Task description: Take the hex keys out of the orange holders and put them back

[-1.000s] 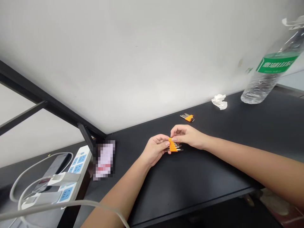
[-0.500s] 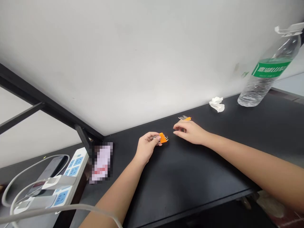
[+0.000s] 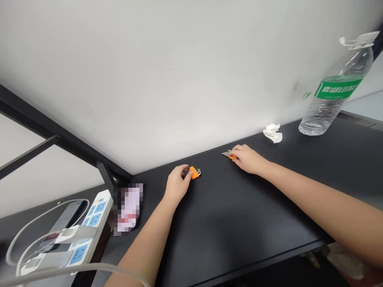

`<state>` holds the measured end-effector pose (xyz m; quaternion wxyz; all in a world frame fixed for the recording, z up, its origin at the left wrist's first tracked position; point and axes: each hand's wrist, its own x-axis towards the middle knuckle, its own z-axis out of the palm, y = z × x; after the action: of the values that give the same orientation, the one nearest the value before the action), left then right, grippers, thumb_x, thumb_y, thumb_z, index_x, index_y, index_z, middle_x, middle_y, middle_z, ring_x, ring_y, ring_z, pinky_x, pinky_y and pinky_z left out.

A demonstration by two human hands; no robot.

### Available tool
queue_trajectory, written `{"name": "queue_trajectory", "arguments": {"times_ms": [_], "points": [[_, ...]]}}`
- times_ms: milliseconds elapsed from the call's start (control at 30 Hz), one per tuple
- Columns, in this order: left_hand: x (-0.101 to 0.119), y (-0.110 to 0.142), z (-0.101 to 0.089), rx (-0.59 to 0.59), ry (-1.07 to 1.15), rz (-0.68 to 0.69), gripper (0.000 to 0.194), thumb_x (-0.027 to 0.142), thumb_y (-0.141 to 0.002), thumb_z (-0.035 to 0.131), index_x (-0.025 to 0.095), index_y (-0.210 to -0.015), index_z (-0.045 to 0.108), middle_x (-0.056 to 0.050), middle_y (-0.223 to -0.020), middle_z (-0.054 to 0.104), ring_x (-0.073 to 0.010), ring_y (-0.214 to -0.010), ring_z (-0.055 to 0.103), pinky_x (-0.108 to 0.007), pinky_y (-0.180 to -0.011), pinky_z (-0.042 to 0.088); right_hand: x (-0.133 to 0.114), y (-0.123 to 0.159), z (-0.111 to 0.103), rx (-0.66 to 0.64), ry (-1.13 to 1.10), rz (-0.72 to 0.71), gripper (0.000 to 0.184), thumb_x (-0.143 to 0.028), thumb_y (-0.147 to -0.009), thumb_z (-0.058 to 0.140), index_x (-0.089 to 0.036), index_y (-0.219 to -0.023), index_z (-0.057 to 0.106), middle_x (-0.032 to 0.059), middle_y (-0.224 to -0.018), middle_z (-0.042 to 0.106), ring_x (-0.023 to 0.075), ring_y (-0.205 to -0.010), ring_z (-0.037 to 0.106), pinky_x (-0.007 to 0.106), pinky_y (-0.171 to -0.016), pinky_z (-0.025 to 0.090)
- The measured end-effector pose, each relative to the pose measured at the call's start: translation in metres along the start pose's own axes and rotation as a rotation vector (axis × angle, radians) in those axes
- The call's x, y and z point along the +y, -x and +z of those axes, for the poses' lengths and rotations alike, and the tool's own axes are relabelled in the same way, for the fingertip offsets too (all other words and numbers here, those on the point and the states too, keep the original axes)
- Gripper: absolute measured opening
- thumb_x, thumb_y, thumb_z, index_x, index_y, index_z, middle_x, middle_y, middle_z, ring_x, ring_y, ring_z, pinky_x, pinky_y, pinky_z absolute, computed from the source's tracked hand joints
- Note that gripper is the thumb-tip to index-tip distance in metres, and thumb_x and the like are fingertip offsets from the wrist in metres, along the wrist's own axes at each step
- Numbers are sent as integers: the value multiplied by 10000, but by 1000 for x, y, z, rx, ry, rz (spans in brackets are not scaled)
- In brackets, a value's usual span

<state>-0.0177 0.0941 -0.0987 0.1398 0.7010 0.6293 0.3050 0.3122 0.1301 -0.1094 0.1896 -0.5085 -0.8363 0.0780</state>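
orange hex-key set (image 3: 194,172) | flat on black tabletop, near wall | second orange hex-key set (image 3: 229,154) | further right, partly covered

Beside the power strip (image 3: 89,227), a pixelated patch (image 3: 129,208) blurs whatever lies there. The strip's near end and its cables (image 3: 44,255) run off the left and bottom edges. The right hand (image 3: 248,158) covers most of the far hex key set (image 3: 228,154); the left hand (image 3: 176,185) hides the key ends of the near hex key set (image 3: 194,172)
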Motion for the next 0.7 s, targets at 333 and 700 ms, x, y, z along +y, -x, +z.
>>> {"name": "queue_trajectory", "arguments": {"times_ms": [333,700], "points": [[31,18,-3,160,-176,476,156,230,-930,621,209,-1079,660,-91,-1104,678,-267,-1064,605,-440,-944,518,-45,10,1,-108,-329,-184,396,-307,-893,675,-225,-1279,645,117,-1306,590,270,-1117,599,406,-941,519],[50,37,11,-281,-60,453,404,375,-925,674,233,-1298,616,-85,-1235,676,-266,-1148,616,-456,-1031,503,-55,10,3,-172,-440,-321,207,-166,-896,618,-187,-1094,674,69,-1045,667,206,-930,627,345,-832,512]]}}
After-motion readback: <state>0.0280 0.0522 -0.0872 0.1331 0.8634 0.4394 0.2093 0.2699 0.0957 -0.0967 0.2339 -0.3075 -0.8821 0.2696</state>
